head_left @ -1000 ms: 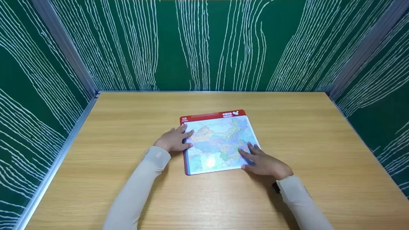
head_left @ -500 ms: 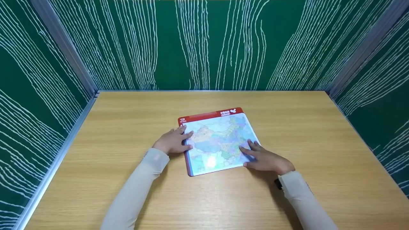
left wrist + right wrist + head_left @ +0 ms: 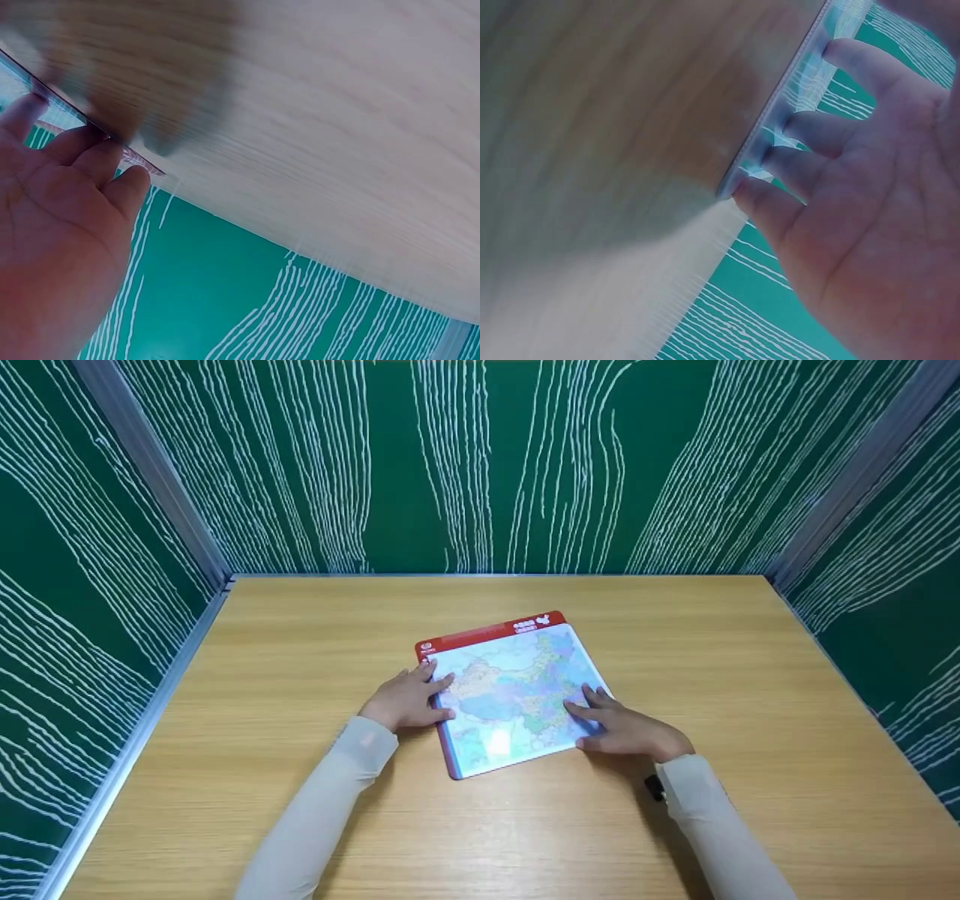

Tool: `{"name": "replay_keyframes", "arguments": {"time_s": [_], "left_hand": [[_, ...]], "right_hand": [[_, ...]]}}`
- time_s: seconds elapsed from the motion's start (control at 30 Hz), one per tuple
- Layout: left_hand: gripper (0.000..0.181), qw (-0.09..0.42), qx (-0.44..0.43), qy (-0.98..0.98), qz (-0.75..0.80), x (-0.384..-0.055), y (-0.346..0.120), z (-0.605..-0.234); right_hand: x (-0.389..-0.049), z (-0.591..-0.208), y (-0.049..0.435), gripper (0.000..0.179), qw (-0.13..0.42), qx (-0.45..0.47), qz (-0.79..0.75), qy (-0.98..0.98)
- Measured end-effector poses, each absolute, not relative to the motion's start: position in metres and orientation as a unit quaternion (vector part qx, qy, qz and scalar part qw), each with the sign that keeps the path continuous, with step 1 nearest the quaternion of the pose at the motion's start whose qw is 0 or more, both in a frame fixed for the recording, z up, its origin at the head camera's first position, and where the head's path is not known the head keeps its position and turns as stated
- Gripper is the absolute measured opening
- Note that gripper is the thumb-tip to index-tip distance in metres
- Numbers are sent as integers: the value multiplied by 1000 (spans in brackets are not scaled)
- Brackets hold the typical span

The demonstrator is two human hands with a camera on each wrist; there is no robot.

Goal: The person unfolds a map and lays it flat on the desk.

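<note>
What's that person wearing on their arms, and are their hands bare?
Long, plain, pale greyish-beige sleeves, one on each arm: the left sleeve and the right sleeve. A small black thing pokes out by the right cuff, but I can't tell what it is. And yes, the left grip and right grip are bare.

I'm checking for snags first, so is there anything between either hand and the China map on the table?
Nothing visible stands between them: the left hand touches the left side of the China map directly, and the right hand touches its right side.
</note>
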State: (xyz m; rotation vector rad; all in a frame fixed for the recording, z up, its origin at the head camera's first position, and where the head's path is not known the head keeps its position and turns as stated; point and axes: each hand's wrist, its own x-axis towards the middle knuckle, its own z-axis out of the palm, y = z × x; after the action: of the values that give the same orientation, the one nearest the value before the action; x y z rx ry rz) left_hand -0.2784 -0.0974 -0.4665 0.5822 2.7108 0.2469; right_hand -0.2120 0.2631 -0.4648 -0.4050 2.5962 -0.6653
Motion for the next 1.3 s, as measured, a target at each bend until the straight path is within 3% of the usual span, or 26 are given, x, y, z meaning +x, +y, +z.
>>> {"name": "replay_keyframes", "arguments": {"time_s": [1.3], "left_hand": [[80,158,193,964,88,-249,-86,-465]], "right_hand": [[-242,-466,278,83,223,-148,-287,920]]}}
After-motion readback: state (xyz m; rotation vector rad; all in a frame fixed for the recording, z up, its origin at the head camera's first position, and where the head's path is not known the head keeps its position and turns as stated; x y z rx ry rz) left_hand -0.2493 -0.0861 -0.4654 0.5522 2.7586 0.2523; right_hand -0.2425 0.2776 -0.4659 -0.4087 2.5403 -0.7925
